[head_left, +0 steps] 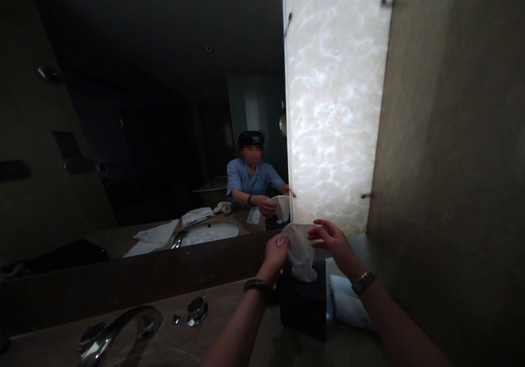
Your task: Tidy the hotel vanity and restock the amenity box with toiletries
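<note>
A white tissue (302, 255) sticks up out of the round opening in a black tissue box (303, 307) on the counter. My left hand (277, 253) pinches the tissue's left edge between thumb and fingers. On the other side, my right hand (333, 242) has its fingers apart, with the fingertips at the tissue's upper right edge; whether they touch it is hard to tell. Both hands are above the box. A folded white towel (348, 301) lies right of the box, partly behind my right forearm.
A chrome faucet (123, 331) and a round tap handle (197, 309) stand on the stone counter (229, 315) at left. Behind is a large mirror (164, 110), reflecting a person in blue and a sink. A lit panel (336, 99) adjoins the right wall (447, 137).
</note>
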The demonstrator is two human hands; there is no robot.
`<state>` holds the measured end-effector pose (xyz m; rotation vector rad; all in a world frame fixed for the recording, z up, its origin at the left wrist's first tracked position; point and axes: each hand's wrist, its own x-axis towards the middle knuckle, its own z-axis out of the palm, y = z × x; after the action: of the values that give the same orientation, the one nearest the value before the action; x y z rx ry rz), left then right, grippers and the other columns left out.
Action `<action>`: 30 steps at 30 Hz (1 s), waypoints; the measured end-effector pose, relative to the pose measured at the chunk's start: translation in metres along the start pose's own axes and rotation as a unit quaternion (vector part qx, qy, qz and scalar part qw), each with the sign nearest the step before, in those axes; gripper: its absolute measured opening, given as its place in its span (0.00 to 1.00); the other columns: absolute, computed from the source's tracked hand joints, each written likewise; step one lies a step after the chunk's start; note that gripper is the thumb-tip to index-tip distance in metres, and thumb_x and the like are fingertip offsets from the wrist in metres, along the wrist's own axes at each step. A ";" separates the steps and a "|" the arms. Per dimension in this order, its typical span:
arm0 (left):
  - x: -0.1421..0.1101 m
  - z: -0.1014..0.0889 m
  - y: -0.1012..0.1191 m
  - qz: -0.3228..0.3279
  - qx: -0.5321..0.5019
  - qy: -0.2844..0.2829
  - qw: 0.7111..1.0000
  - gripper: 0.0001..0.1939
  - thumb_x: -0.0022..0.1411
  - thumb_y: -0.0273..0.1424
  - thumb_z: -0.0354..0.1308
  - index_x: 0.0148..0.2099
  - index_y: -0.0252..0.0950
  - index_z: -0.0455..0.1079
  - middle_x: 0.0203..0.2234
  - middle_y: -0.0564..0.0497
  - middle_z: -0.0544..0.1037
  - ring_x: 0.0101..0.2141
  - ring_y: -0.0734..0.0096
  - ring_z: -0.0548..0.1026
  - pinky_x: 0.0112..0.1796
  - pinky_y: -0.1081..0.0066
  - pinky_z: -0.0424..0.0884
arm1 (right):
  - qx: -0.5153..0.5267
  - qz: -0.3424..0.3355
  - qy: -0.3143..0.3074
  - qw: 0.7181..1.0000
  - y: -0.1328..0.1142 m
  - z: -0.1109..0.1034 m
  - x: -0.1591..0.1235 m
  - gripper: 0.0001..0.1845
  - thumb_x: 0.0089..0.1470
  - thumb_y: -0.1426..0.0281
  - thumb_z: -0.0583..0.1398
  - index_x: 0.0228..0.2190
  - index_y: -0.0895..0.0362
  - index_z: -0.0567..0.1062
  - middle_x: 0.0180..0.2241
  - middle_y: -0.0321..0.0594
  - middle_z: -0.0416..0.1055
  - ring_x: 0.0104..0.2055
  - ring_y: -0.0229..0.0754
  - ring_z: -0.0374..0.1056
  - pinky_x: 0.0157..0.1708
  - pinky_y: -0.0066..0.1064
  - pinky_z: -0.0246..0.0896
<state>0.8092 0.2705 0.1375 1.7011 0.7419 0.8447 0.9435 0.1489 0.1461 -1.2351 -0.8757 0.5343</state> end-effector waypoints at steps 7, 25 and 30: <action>0.007 -0.038 -0.001 -0.080 -0.130 -0.026 0.988 0.36 0.44 0.53 0.68 0.43 0.26 0.75 0.33 0.45 0.77 0.31 0.68 0.71 0.31 0.69 0.66 | -0.121 0.002 0.094 0.988 0.090 0.003 0.005 0.34 0.32 0.48 0.67 0.38 0.59 0.76 0.45 0.55 0.77 0.50 0.58 0.72 0.54 0.49 0.64; -0.007 -0.020 0.013 -0.063 -0.195 -0.070 0.976 0.39 0.27 0.51 0.74 0.36 0.28 0.70 0.25 0.51 0.74 0.27 0.75 0.68 0.29 0.73 0.63 | -0.049 0.019 0.162 0.985 0.074 -0.020 0.013 0.29 0.35 0.47 0.64 0.30 0.60 0.74 0.27 0.42 0.73 0.31 0.46 0.67 0.34 0.37 0.62; 0.001 -0.012 0.029 -0.006 -0.173 -0.076 0.982 0.27 0.39 0.43 0.69 0.37 0.28 0.72 0.28 0.48 0.76 0.30 0.72 0.70 0.32 0.73 0.64 | -0.180 -0.164 0.210 0.947 0.044 -0.009 -0.009 0.26 0.45 0.53 0.64 0.41 0.58 0.74 0.44 0.49 0.72 0.45 0.51 0.69 0.47 0.45 0.65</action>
<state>0.8017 0.2707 0.1680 1.4293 0.4704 0.7740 0.9500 0.1490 0.1008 -1.4248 -0.8074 -0.1656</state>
